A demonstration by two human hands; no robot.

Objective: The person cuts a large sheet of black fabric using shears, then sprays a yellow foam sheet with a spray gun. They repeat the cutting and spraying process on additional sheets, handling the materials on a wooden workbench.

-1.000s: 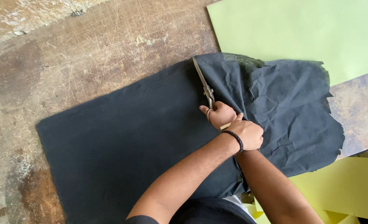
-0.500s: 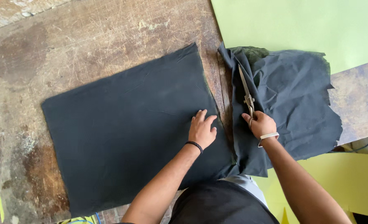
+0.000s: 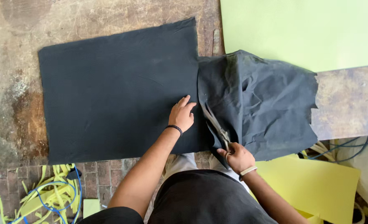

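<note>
**Q:** Position of the hands and the work?

**A:** My left hand (image 3: 181, 114) lies flat on the black fabric sheet (image 3: 117, 87), fingers together and slightly fanned, palm down near the sheet's right edge. My right hand (image 3: 238, 157) is closed round the handles of the scissors (image 3: 215, 124), fingers curled through them; the blades point away from me and a little left, along the line where the flat sheet meets the rumpled black fabric (image 3: 263, 103) on the right. Whether the blades are parted I cannot tell; they sit dark against dark cloth.

**Q:** Where does the sheet lie?

**A:** Spread on the scarred wooden table (image 3: 22, 83), near edge just over the table's near side. The rumpled piece partly overlaps a pale green sheet (image 3: 308, 29) at far right. Yellow sheets (image 3: 312, 182) and yellow offcuts (image 3: 55, 191) lie on the floor below.

**Q:** Notes on technique for this cut?

**A:** Judgement only: keep the left palm pressing close beside the cut line so the cloth stays taut and flat; keep fingertips left of the blades; run the lower blade along the table; take long, steady strokes and follow the straight edge rather than the wrinkles.
</note>
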